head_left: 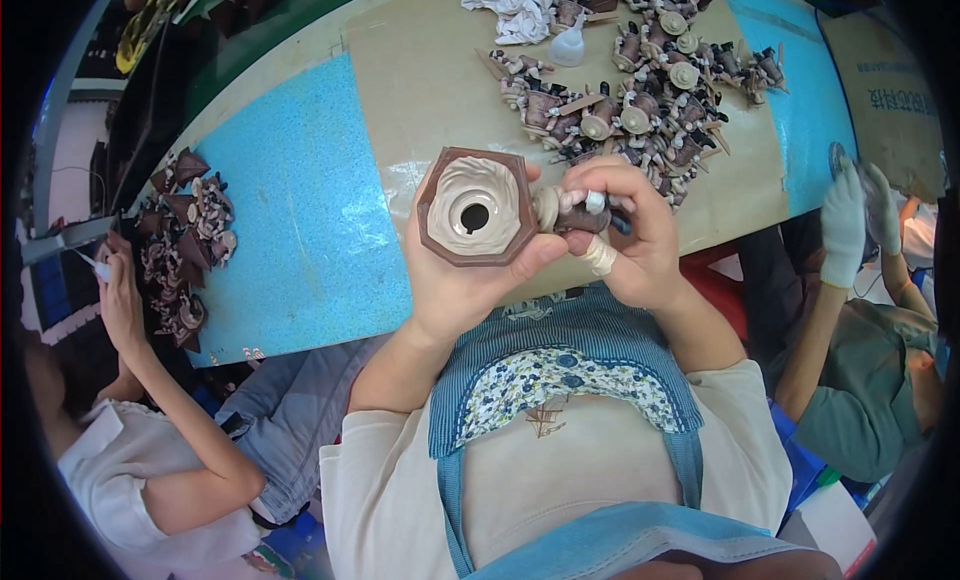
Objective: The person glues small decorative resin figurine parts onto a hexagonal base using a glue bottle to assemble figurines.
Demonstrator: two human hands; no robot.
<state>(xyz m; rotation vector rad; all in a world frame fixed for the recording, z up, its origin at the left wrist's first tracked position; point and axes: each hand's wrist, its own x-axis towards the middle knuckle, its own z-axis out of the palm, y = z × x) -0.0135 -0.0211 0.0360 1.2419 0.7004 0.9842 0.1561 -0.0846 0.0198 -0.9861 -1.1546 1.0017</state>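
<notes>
Brown hexagonal piece [474, 207] sits in the left hand [455, 270], fingers [535, 252] wrapped shut round its lower edge and thumb side, tipped so the open face points up at the camera, probably so the inside is easy to see. That face has a cream, wavy-ridged lining with a dark round hole in the middle. It's held in the air just over the near edge of the tabletop [300, 220], right in front of the apron.

Right hand [625, 230] is pinched closed on a small brown and cream figurine part [570, 212], pressed up against the hexagon's right side; one finger has a pale tape wrap [600, 255], and something small and white [595, 200] shows at the fingertips, can't tell what.

Further out, toward the far edge, there's a heap of similar small figurines [640, 105] and a crumpled white cloth [520, 10]. Another pile [190, 245] sits at the left edge by a co-worker's hand [118, 295]; gloved hands [855, 215] work at the right edge.
</notes>
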